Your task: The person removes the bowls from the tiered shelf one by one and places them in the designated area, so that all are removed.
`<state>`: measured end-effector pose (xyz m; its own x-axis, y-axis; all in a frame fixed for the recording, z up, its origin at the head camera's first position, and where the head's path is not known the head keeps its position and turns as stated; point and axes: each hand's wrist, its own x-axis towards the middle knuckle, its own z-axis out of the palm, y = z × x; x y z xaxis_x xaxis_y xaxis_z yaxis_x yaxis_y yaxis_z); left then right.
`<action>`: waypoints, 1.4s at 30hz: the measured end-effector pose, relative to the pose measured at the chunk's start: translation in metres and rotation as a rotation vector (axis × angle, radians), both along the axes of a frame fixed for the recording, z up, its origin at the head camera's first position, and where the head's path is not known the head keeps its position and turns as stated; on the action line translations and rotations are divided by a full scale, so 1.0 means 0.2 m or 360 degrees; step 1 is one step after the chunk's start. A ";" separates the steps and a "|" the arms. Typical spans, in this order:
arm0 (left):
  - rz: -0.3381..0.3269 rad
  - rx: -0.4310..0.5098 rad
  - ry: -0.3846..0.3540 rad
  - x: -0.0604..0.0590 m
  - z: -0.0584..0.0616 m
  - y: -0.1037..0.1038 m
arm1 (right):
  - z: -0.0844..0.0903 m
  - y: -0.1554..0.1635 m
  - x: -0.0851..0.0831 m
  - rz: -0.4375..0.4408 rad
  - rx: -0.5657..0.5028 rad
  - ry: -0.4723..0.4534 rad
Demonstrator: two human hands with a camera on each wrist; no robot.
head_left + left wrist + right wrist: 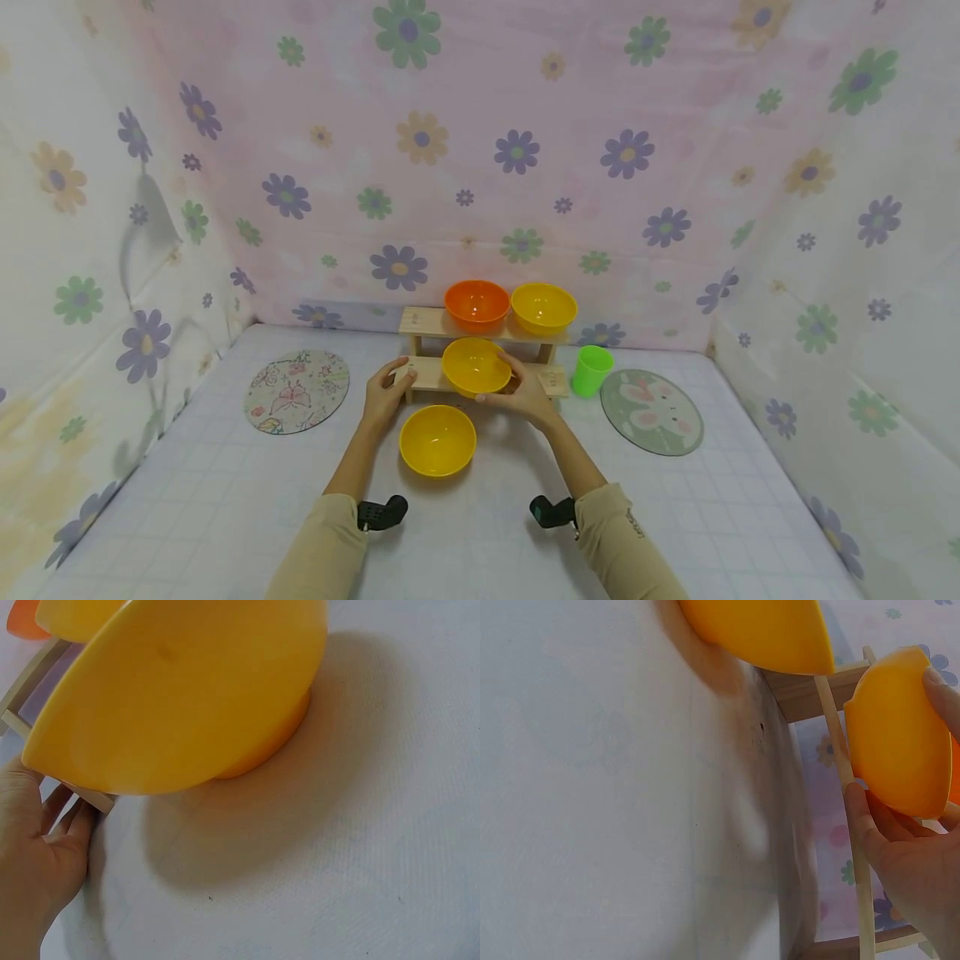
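Note:
My right hand (527, 395) holds a yellow bowl (471, 367) by its right side, thumb toward the front. In the right wrist view, that bowl (900, 735) stands upright at the lower step of a two-step wooden rack (427, 375). At the left end of this step, my left hand (386, 394) grips the board; the left wrist view has its fingers (66, 814) around the board's end, partly hidden by a bowl. A second yellow bowl (437, 442) rests on the table in front of the rack, between my forearms.
On the rack's upper step sit an orange bowl (477, 306) and another yellow bowl (543, 309). A green cup (592, 371) stands right of the rack. Round mats lie at the left (297, 392) and right (651, 412). Flowered cloth walls (480, 150) enclose the table.

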<state>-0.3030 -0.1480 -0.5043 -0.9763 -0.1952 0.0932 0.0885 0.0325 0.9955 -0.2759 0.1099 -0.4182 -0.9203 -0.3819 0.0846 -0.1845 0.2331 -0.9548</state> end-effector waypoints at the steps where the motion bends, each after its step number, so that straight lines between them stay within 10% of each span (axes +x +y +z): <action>1: 0.0000 -0.0004 -0.0001 0.00 0.00 0.00 | 0.00 0.00 0.00 -0.0007 0.0000 0.0004; 42: -0.0009 0.0030 -0.0013 0.01 0.01 0.01 | -0.27 0.34 0.19 -0.0056 -0.0158 0.0082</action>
<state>-0.3009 -0.1465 -0.5031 -0.9782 -0.1913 0.0814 0.0804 0.0129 0.9967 -0.2378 0.1783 -0.4715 -0.9266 -0.3366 0.1676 -0.2271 0.1454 -0.9630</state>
